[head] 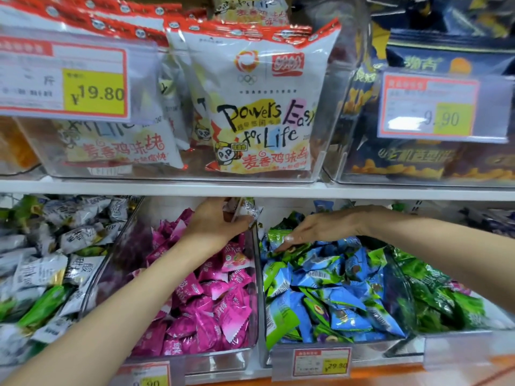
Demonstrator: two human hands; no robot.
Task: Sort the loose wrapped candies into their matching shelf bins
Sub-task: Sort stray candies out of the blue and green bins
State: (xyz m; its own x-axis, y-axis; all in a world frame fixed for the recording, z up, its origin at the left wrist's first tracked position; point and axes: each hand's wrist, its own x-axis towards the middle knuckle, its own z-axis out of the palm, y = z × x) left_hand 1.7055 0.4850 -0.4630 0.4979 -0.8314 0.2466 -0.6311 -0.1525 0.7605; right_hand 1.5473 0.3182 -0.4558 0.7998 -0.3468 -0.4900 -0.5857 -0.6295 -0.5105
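pink candies [206, 302] | blue-and-green candies [328, 296] | white-grey candies [41, 263] | white, red-topped snack bags [259, 107] | red-bordered yellow price tag [322, 363]

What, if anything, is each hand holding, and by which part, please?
The left hand pinches white-wrapped candies by their lower ends; the right hand only rests flat on the green and blue candies.
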